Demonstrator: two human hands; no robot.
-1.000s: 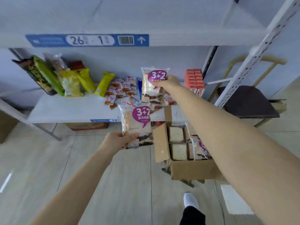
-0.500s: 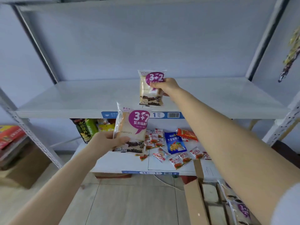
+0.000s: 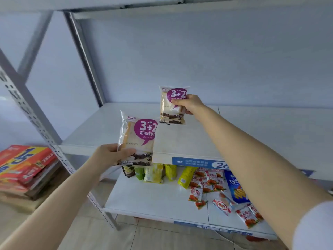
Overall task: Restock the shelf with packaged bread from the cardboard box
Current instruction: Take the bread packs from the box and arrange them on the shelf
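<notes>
Two bread packs with a purple "3+2" label are in my hands. My right hand (image 3: 191, 104) grips one bread pack (image 3: 172, 109) upright over the bare white middle shelf (image 3: 207, 139), its bottom edge near or on the shelf surface. My left hand (image 3: 111, 155) holds the second bread pack (image 3: 137, 141) upright in front of that shelf's front edge, lower and to the left. The cardboard box is out of view.
The lower shelf (image 3: 149, 197) carries yellow and green snack bags (image 3: 156, 173), several small red sachets (image 3: 207, 184) and a blue bag (image 3: 234, 186). Red and yellow cartons (image 3: 23, 163) are stacked at the left. A perforated grey upright (image 3: 30, 112) stands at the left.
The view has tilted up and moved closer, so the box has left the frame. My right hand has carried its pack farther over the middle shelf; my left hand has raised its pack to the shelf edge.
</notes>
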